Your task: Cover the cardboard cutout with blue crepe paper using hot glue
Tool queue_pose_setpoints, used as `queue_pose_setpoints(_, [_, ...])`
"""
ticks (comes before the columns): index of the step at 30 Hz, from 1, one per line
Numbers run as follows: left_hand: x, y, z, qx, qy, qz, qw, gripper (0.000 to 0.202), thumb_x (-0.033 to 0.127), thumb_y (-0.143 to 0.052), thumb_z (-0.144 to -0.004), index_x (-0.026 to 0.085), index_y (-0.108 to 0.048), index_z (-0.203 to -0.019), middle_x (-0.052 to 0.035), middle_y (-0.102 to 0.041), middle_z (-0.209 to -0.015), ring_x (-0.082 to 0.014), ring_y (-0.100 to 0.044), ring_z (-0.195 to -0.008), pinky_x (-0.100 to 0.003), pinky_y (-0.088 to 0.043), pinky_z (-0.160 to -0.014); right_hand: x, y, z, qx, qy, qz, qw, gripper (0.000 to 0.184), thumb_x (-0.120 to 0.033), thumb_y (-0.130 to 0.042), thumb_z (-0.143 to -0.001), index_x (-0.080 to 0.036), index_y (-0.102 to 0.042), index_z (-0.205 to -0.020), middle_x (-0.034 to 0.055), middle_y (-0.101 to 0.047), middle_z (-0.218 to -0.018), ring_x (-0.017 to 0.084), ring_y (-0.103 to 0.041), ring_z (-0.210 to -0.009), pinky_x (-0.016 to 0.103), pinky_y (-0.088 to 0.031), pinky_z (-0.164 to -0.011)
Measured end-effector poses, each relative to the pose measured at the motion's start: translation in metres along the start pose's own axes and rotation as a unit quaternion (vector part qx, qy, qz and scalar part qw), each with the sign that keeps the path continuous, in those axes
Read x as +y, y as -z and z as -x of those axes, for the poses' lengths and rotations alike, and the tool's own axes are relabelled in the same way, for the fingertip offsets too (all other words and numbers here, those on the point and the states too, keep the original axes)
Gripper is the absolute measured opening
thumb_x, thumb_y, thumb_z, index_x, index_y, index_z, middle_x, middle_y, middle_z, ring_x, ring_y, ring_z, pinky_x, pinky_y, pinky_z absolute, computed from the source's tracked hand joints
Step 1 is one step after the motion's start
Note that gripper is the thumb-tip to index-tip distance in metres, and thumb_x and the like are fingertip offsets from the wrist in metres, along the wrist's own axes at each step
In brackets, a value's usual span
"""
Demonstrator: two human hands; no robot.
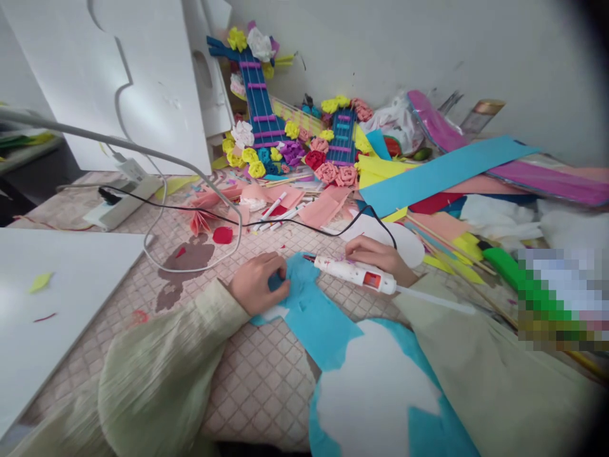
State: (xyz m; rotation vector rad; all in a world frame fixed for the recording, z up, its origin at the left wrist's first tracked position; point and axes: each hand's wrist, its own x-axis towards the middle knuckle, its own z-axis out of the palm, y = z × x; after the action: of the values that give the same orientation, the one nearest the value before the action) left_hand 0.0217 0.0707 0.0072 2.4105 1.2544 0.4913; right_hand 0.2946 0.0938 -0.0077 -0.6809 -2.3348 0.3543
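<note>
A blue crepe paper piece (328,327) with a narrow neck and a wide lower body lies before me, and a white cutout (366,387) covers much of that body. My left hand (261,284) is closed at the left edge of the neck's top, its fingertips pinching the blue paper. In my right hand (380,257) is a white hot glue gun (354,273), its nozzle pointing left at the paper's top edge. A clear glue stick (435,298) sticks out of the gun's back end.
Two paper guitars, a larger one (261,111) and a smaller one (342,136), lean against the wall among crepe flowers. A black cord (304,226) crosses the table from the power strip (124,197). Blue strips (447,171) and scraps lie right; a white board (61,298) lies left.
</note>
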Motion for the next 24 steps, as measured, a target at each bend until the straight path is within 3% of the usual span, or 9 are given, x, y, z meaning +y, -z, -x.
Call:
queue_pose_setpoints(4, [-0.005, 0.001, 0.000, -0.007, -0.007, 0.042, 0.999, 0.015, 0.029, -0.047, -0.074, 0.017, -0.049, -0.066, 0.0000, -0.048, -0.064, -0.0121, -0.044, -0.061, -0.024, -0.037, -0.058, -0.001, -0.001, -0.004, -0.013, 0.048, 0.035, 0.998, 0.024, -0.035, -0.042, -0.087, -0.020, -0.061, -0.080, 0.0067, -0.061, -0.084, 0.016, -0.058, -0.077, 0.028, -0.045, -0.067])
queue_pose_setpoints(15, [-0.009, 0.002, 0.000, -0.012, 0.026, 0.105, 0.994, 0.020, 0.034, -0.052, -0.074, 0.016, -0.056, -0.066, 0.0006, -0.049, -0.065, -0.0104, -0.045, -0.061, -0.023, -0.038, -0.057, -0.007, -0.004, -0.016, -0.062, 0.078, 0.116, 0.988, 0.037, -0.032, -0.030, -0.091, -0.022, -0.060, -0.071, 0.0046, -0.063, -0.077, 0.016, -0.057, -0.075, 0.032, -0.044, -0.073])
queue_pose_setpoints(24, [-0.012, -0.001, 0.000, 0.002, 0.012, 0.107, 0.994, 0.018, 0.031, -0.054, -0.073, 0.015, -0.057, -0.064, 0.0016, -0.047, -0.062, -0.0090, -0.044, -0.058, -0.021, -0.035, -0.054, -0.004, -0.010, -0.019, -0.029, 0.115, 0.133, 0.984, 0.033, -0.035, -0.033, -0.090, -0.022, -0.055, -0.069, 0.0026, -0.062, -0.069, 0.015, -0.057, -0.069, 0.037, -0.043, -0.081])
